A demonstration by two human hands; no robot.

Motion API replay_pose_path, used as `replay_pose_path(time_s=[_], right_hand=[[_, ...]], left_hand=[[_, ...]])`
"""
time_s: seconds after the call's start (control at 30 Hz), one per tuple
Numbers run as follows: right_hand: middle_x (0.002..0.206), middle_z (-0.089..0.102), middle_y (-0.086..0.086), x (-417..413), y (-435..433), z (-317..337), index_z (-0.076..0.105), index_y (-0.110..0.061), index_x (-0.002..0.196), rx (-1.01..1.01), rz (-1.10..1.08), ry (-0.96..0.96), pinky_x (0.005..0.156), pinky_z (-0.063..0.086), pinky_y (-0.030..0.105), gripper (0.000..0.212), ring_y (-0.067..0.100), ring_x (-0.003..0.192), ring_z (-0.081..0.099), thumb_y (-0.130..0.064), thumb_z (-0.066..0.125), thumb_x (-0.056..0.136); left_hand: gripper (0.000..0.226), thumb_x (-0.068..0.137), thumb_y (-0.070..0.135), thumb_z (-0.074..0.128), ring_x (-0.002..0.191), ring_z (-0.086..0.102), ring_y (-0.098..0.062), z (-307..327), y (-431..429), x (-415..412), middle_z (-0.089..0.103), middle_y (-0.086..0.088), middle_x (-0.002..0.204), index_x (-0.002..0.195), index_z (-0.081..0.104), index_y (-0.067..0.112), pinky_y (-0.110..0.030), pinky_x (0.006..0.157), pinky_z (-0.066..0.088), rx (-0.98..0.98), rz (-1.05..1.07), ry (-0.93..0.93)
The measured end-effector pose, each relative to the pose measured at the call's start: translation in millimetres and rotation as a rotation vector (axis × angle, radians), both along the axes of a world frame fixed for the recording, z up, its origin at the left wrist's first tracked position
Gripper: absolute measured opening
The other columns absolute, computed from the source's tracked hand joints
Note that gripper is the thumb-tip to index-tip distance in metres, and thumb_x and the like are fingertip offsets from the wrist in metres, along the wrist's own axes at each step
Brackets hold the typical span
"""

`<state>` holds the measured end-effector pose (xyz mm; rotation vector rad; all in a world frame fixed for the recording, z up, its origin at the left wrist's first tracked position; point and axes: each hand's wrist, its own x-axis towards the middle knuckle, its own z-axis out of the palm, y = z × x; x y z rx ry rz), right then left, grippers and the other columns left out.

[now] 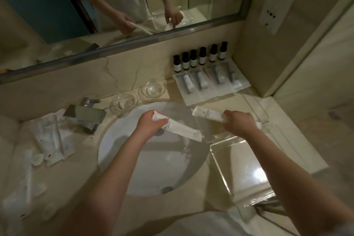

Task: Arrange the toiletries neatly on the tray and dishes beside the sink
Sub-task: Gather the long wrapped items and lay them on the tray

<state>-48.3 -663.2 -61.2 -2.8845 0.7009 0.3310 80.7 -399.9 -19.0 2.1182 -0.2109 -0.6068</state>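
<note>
My left hand (151, 123) grips a long white packet (182, 130) over the sink basin (134, 168). My right hand (239, 122) grips a second white packet (206, 114) by its near end, above the far edge of the clear tray (247, 159) to the right of the sink. Two clear glass dishes (124, 101) (153, 89) stand behind the sink, nothing visible in them. Several dark small bottles (199, 57) line the back wall, with wrapped toiletry packs (210, 82) laid in a row in front of them.
The chrome tap (86, 115) sits at the sink's back left. More white wrapped packets (51, 140) and small items lie scattered on the counter to the left. A mirror (115, 5) runs along the back wall. A wall corner closes the counter on the right.
</note>
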Motion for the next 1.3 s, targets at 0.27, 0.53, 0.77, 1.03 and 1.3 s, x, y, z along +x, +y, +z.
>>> replay_pose_path(time_s=[0.27,0.53,0.77,1.03,1.3], right_hand=[[0.12,0.053,0.008,24,-22,-29,0.049,-0.023,0.13,-0.111,0.065,0.038,0.097,0.038,0.042,0.041,0.028,0.116,0.046,-0.025,0.049,0.089],[0.133,0.054,0.022,17,14,-51,0.056,-0.012,0.129,0.12,0.123,-0.31,0.099,0.045,0.049,0.051,0.041,0.125,0.049,-0.006,0.064,0.078],[0.093,0.062,0.01,27,11,-60,0.068,-0.012,0.094,0.14,0.117,-0.345,0.064,0.051,0.032,0.019,0.03,0.097,0.059,-0.017,0.053,0.084],[0.131,0.053,0.008,58,11,-53,0.058,-0.02,0.125,0.131,0.041,-0.21,0.092,0.046,0.033,0.032,0.023,0.127,0.045,-0.026,0.045,0.096],[0.137,0.05,0.01,55,11,-53,0.056,-0.015,0.127,0.182,0.024,-0.292,0.09,0.046,0.035,0.035,0.027,0.126,0.047,-0.021,0.049,0.093]], left_hand=[[0.01,0.081,0.011,0.067,0.065,0.05,-0.012,-5,0,15,0.055,0.003,0.072,0.086,0.059,0.009,-0.023,0.057,0.038,0.054,0.051,-0.017],[0.014,0.081,0.01,0.067,0.067,0.051,-0.012,-10,2,17,0.057,0.003,0.073,0.076,0.057,0.018,-0.026,0.061,0.04,0.023,0.106,0.027],[0.014,0.081,0.011,0.068,0.064,0.05,-0.011,-13,4,17,0.057,0.003,0.072,0.076,0.057,0.017,-0.024,0.057,0.039,0.029,0.116,0.031],[0.014,0.081,0.009,0.068,0.069,0.052,-0.016,-17,12,20,0.058,-0.002,0.074,0.075,0.057,0.016,-0.029,0.064,0.04,0.015,0.128,0.044],[0.008,0.082,0.01,0.067,0.074,0.054,-0.018,-12,14,19,0.059,-0.002,0.077,0.082,0.059,0.01,-0.029,0.066,0.041,-0.005,0.149,0.051]])
